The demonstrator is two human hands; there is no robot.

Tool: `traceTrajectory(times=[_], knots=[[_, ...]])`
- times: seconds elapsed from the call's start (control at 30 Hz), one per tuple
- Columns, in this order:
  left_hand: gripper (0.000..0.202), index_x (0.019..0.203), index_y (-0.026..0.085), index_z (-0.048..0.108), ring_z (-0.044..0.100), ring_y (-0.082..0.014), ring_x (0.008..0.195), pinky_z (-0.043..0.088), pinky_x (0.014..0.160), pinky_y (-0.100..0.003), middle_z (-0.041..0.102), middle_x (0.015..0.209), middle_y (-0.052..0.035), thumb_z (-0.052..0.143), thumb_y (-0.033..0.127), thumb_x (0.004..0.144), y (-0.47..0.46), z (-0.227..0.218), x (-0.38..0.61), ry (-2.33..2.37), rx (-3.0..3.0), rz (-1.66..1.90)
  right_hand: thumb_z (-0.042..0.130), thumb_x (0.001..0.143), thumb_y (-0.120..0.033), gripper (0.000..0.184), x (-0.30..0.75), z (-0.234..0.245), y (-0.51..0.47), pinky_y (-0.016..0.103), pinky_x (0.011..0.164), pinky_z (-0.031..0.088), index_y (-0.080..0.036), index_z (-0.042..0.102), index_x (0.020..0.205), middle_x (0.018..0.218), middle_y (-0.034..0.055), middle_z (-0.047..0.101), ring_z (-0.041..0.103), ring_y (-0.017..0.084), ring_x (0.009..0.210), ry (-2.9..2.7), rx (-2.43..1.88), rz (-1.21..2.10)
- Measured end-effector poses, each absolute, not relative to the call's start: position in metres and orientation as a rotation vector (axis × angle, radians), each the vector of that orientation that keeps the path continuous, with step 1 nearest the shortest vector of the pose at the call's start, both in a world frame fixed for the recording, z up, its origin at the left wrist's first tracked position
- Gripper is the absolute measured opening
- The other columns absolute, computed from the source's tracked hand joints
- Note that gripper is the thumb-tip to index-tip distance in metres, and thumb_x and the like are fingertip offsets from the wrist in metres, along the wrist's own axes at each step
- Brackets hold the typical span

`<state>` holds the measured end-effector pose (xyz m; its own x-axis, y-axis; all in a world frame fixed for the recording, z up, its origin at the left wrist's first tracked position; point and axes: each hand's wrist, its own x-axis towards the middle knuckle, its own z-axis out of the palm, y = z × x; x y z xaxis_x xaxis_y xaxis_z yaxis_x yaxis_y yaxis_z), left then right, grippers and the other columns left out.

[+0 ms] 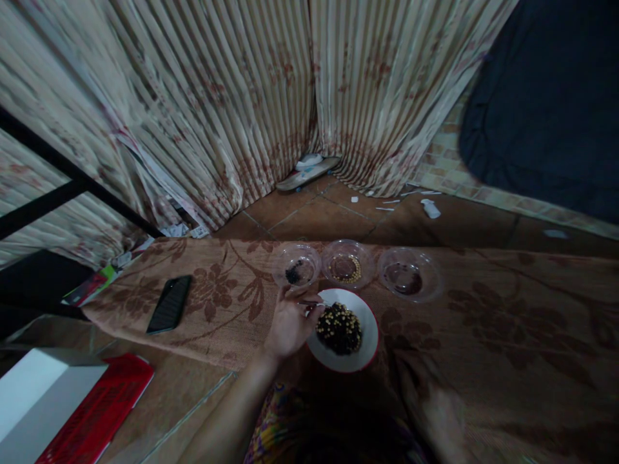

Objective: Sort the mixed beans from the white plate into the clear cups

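My left hand [290, 325] is closed on a slim, shiny metal utensil [316, 303], whose tip reaches over a white bowl [370, 341] with a red rim. In the bowl lies a heap of dark beans mixed with yellowish ones [339, 328]. Three clear plastic bowls stand in a row just behind it. The left bowl [276, 269] has some black beans, the middle bowl [370, 261] some yellowish beans, and the right bowl [432, 283] some dark red ones. In shadow right of the white bowl, my right hand [430, 393] is blurred, its fingers unclear.
A brown flowered cloth [232, 335] covers the low table. On its left lies a dark phone [169, 304]. A white and red box [62, 399] sits on the floor at lower left. Striped curtains [232, 96] hang behind, with a skateboard [308, 174] below them.
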<state>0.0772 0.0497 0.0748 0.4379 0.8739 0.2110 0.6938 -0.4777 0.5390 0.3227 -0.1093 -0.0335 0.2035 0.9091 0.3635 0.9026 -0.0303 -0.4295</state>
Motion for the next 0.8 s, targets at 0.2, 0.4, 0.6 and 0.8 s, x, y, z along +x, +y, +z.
traceTrajectory(times=[0.2,0.4,0.6,0.8], knots=[[0.012,0.089,0.026,0.072,0.07,-0.0192,0.098,0.026,0.116,-0.048,0.078,0.096,0.0021,0.062,0.024,0.093,0.0517,0.0783,0.0728,1.36,2.321,0.596,0.036,0.103,-0.042,0.039,0.3221,-0.033,-0.1104,0.028,0.071,0.056,-0.025,0.071,0.107,0.107,0.0048,0.074,0.072,0.019,0.086,-1.666,-1.946,0.027],[0.014,0.086,0.027,0.072,0.069,-0.0198,0.101,0.03,0.114,-0.044,0.078,0.098,0.0023,0.061,0.022,0.093,0.0552,0.0743,0.0748,1.332,2.396,0.562,0.036,0.103,-0.042,0.039,0.3226,-0.0333,-0.1098,0.026,0.067,0.056,-0.024,0.071,0.107,0.106,0.0051,0.074,0.073,0.018,0.084,-1.679,-1.933,0.017],[0.015,0.087,0.027,0.072,0.069,-0.019,0.1,0.027,0.116,-0.044,0.077,0.096,0.0029,0.06,0.021,0.094,0.0559,0.0761,0.0757,1.332,2.394,0.522,0.036,0.103,-0.041,0.038,0.3226,-0.032,-0.109,0.027,0.07,0.056,-0.024,0.07,0.106,0.104,0.0043,0.074,0.073,0.018,0.085,-1.682,-1.915,0.004],[0.018,0.085,0.026,0.071,0.069,-0.018,0.097,0.026,0.117,-0.045,0.076,0.094,0.0026,0.058,0.021,0.095,0.0563,0.0747,0.0756,1.297,2.405,0.509,0.038,0.103,-0.041,0.037,0.3226,-0.0342,-0.1098,0.028,0.067,0.055,-0.024,0.071,0.106,0.105,0.0044,0.074,0.073,0.019,0.084,-1.669,-1.923,-0.001]])
